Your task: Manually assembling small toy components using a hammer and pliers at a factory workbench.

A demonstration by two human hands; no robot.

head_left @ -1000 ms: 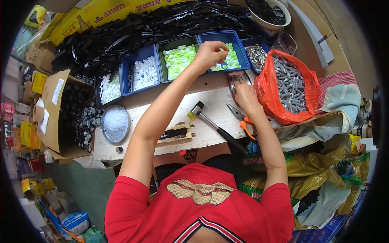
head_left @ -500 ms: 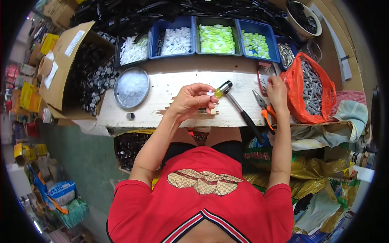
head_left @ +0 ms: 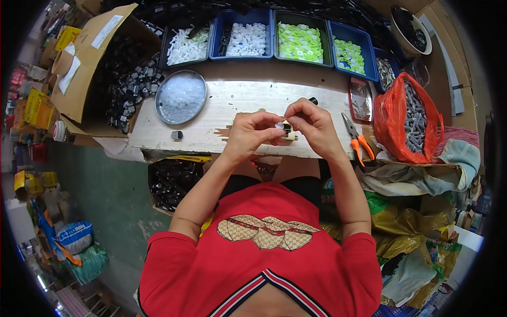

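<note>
My left hand is closed in a pinch on a small white plastic piece with a round head, above the workbench. Close against it, my right hand has thumb and forefinger together at the same spot; whatever they grip is too small to make out. Below the fingertips a pale block shows in part. A dark tool end sticks out behind my right hand, and the rest of that tool is hidden. Pliers with orange handles lie right of that hand.
Along the back stand bins of white parts and green-and-white parts. A round metal tray and a small dark cap lie left. A carton holds black pieces. At right are a clear red-edged box and a red bag of grey plugs.
My right hand has come from beside the clear box to meet my left hand. The view has shifted slightly. The hammer, visible before, is now mostly covered.
</note>
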